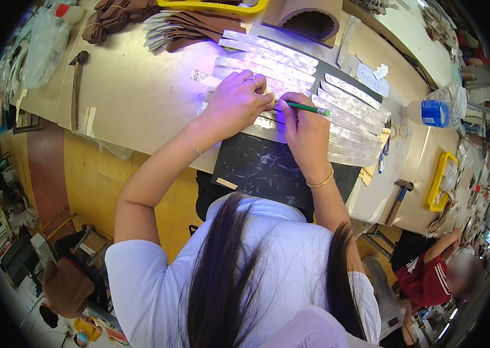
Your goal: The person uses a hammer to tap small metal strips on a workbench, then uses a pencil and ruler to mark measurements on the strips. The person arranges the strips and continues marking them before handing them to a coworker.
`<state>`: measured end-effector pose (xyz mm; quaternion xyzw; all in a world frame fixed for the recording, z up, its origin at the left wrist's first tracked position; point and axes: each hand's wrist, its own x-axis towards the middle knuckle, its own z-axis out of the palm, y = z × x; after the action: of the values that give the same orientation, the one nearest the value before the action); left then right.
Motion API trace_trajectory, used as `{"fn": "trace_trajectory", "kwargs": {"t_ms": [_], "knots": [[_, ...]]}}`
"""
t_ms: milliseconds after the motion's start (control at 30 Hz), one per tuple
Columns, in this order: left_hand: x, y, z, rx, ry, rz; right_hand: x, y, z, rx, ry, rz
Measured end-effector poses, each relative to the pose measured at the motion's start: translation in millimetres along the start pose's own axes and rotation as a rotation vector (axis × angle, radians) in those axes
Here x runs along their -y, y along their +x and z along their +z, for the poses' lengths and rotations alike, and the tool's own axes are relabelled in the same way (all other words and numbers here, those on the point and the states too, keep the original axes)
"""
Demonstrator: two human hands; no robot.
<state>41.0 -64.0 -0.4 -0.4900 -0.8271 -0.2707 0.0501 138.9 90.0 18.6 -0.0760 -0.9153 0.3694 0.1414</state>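
Long silvery strips point(346, 106) with rounded ends lie fanned out, overlapping, on a black board point(256, 165). Over the strips, my left hand point(242, 98) is closed, its fingertips pinched together. What they hold, if anything, is too small and too covered to make out. Close beside it, my right hand point(308, 134) grips a slim green pen point(308, 108), the lighter green end pointing right. Its tip meets the left fingertips, where fingers hide the contact. A bright violet-white light falls on the strips around my left hand.
Bundles of brown strips point(198, 29) and a curved brown block point(308, 17) lie at the back. One hammer point(77, 87) is at left, another hammer point(400, 200) at right. A blue-labelled bottle point(430, 112) and yellow tray point(443, 181) sit right. Other people work around the table.
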Motion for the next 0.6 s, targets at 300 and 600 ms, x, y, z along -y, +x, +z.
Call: {"fn": "trace_trajectory", "kwargs": {"t_ms": [300,600], "knots": [[3,2,-2,0.032,-0.017,-0.006,-10,4,-7,0.035,0.181,0.164],[13,5,-9,0.048,-0.164,-0.152,-29,-4,-50,-0.29,0.535,0.246]]}}
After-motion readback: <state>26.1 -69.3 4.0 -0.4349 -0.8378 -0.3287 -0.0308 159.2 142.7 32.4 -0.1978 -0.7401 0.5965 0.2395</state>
